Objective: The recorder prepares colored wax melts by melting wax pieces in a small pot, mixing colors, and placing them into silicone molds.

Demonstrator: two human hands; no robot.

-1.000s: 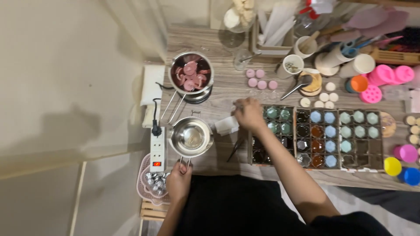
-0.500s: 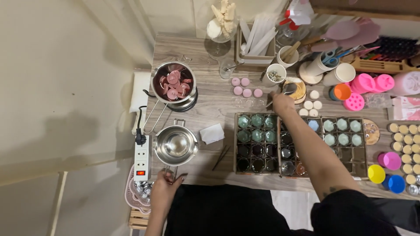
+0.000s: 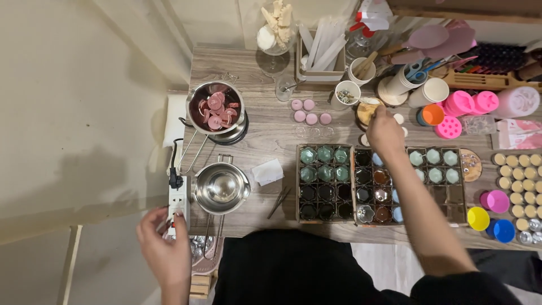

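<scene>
At the far left edge of the worktop (image 3: 265, 133) I see my left hand (image 3: 164, 243) raised with its fingers loosely curled, the fingertips just at the white power strip (image 3: 178, 204); I cannot tell whether it pinches anything. Just right of the strip stands an empty steel pot (image 3: 222, 188) with a long handle, and above it a second pot (image 3: 215, 109) filled with pink wax discs sits on a small burner. A white folded paper (image 3: 267, 171) lies beside the empty pot, with dark tweezers (image 3: 279, 201) below it.

Past the middle, a cardboard tray (image 3: 324, 182) split into compartments holds teal candles in its top row and dark empty glasses lower down. A second tray (image 3: 407, 186) adjoins it on the right, my forearm crossing over it.

My right hand (image 3: 385, 127) reaches beyond these trays to a small round wooden dish (image 3: 367, 110), fingers pinched together over it; what they grip is too small to make out. A white cup (image 3: 346, 93) with small metal bits stands just left of that dish. Farther right are pink silicone moulds (image 3: 472, 103) and rows of small pale rounds (image 3: 516, 181).
</scene>
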